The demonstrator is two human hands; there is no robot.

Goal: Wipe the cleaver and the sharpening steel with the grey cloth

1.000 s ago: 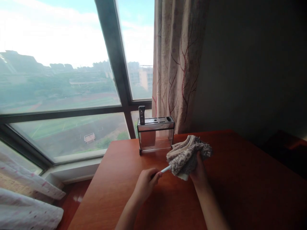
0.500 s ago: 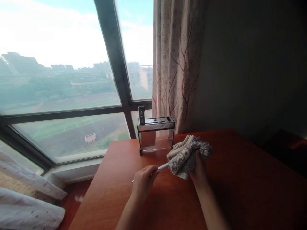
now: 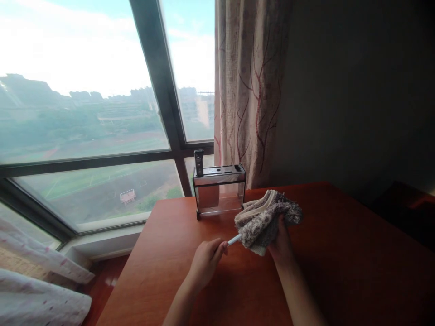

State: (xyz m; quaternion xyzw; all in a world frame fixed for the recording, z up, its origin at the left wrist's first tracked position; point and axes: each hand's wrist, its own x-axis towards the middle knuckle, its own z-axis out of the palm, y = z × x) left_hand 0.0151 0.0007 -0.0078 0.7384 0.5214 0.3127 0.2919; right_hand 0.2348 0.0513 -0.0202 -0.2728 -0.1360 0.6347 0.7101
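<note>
While folded grey cloth [image 3: 267, 219] sits bunched above counter [image 3: 340, 253], thin white rod [image 3: 234, 239] enters its lower left edge; far end hidden inside cloth. Right hand [image 3: 280, 244] closed on cloth from below, fingers buried in pile. Left hand [image 3: 207, 258] pinching near end of rod. Behind cloth, near counter's far edge: clear knife block [image 3: 219, 190], one dark handle [image 3: 198, 162] upright in left slot. Patterned curtain [image 3: 251, 90] behind block; window [image 3: 84, 113] at left.
</note>
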